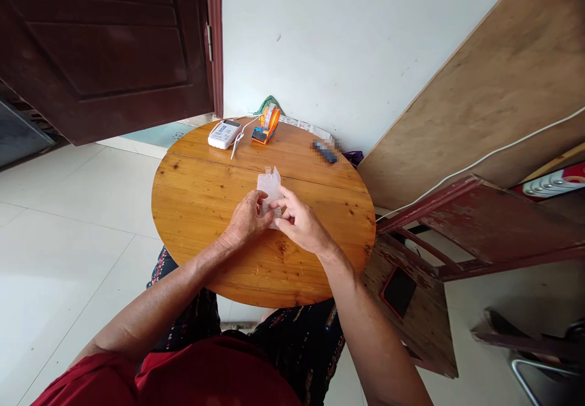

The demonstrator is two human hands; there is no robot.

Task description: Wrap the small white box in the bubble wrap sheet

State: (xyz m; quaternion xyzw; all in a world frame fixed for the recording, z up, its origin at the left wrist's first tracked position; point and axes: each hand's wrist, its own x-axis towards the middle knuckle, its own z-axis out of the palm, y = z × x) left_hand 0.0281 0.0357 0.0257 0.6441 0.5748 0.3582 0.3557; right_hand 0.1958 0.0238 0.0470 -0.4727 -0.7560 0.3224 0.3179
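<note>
A small clear plastic bag point(269, 185) lies at the middle of a round wooden table point(196, 199). My left hand point(245, 220) grips its near left edge with curled fingers. My right hand point(299, 223) pinches the near right edge between thumb and forefinger. The bag's far end sticks out past my fingers toward the wall. What is inside the bag cannot be made out.
At the table's far edge stand a white device point(223, 133) with a white cable point(238, 141), an orange tape dispenser point(267, 125) and a dark small object point(324, 151). A dark wooden door point(109, 52) is far left. Worn red wooden furniture point(479, 229) crowds the right.
</note>
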